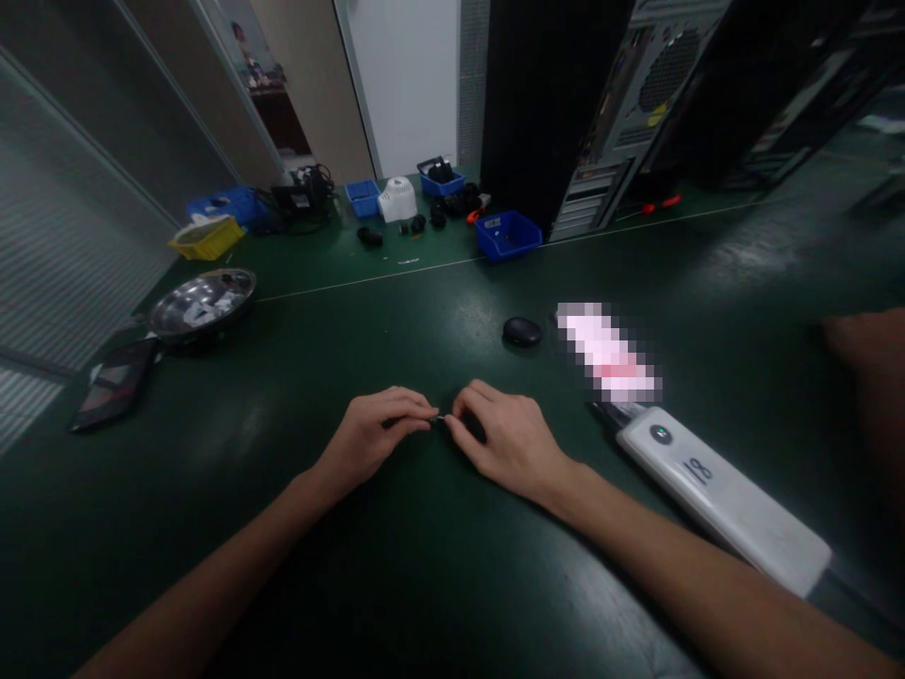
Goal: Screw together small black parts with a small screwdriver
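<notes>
My left hand (382, 424) is closed in a pinch, thumb and forefinger on one end of a small, thin dark piece (438, 421). Facing it, my right hand (505, 429) has its thumb and fingertips at the other end, curled around something dark (472, 422) that is mostly hidden by the fingers. Both hands are low over the green table (318, 566), their fingertips nearly meeting. Beyond the right hand, apart from it, lies a black rounded object (521, 331) shaped like a computer mouse.
A white power bank (728, 500) marked 18 and a pixelated phone-like screen (608, 354) lie at right. A metal bowl (205, 306) and dark tablet (117, 382) are at left. Blue bins (507, 236) stand behind. Another person's arm (869, 368) reaches in at far right.
</notes>
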The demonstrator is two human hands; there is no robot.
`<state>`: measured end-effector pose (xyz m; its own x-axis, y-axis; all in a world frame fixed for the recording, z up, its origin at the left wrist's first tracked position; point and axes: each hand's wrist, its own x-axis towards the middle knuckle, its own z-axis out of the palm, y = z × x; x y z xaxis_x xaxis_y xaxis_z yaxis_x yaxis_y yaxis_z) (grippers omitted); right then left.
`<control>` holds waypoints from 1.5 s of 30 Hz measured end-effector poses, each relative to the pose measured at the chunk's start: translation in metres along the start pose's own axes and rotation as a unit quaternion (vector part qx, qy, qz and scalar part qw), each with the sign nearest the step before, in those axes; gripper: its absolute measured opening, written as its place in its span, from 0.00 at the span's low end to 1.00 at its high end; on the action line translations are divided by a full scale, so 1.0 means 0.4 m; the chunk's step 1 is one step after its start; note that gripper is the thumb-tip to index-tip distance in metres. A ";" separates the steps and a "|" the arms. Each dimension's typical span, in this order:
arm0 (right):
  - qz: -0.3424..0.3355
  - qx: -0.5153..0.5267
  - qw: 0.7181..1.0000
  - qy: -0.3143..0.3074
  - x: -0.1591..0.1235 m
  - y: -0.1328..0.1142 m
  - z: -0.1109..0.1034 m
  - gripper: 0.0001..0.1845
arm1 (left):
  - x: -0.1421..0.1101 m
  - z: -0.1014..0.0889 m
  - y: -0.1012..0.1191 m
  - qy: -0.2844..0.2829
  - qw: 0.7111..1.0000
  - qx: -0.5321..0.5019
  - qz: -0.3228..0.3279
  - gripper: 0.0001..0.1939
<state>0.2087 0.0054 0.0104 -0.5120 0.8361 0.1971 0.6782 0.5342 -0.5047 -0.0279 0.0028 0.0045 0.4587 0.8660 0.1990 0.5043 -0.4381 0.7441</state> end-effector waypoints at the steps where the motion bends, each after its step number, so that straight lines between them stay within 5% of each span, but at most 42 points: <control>1: -0.005 -0.003 1.000 -0.003 0.000 -0.001 0.000 0.10 | 0.000 -0.001 0.001 -0.003 1.000 -0.005 0.001 0.10; 8: -0.024 -0.038 0.999 -0.016 -0.003 -0.002 -0.001 0.11 | -0.009 0.012 0.004 0.019 0.999 0.032 0.020 0.12; 16: -0.036 0.004 0.999 -0.023 0.000 -0.002 -0.002 0.10 | 0.000 -0.003 -0.011 -0.022 0.997 -0.072 -0.006 0.09; 24: -0.006 0.012 1.000 0.006 -0.001 -0.002 -0.001 0.10 | -0.008 0.010 0.015 0.021 0.998 0.055 0.029 0.16; 32: 0.042 -0.046 0.998 0.026 0.002 0.013 -0.004 0.10 | -0.003 0.017 0.022 -0.046 0.984 0.170 0.027 0.29; 45: 0.079 -0.111 0.991 0.004 -0.003 -0.004 -0.018 0.09 | 0.001 -0.027 0.045 -0.082 0.984 0.156 0.021 0.23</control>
<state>0.2118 0.0044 0.0171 -0.3862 0.9122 0.1366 0.8494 0.4095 -0.3330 -0.0266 -0.0021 0.0247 0.5827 0.8063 0.1016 0.6708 -0.5478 0.5000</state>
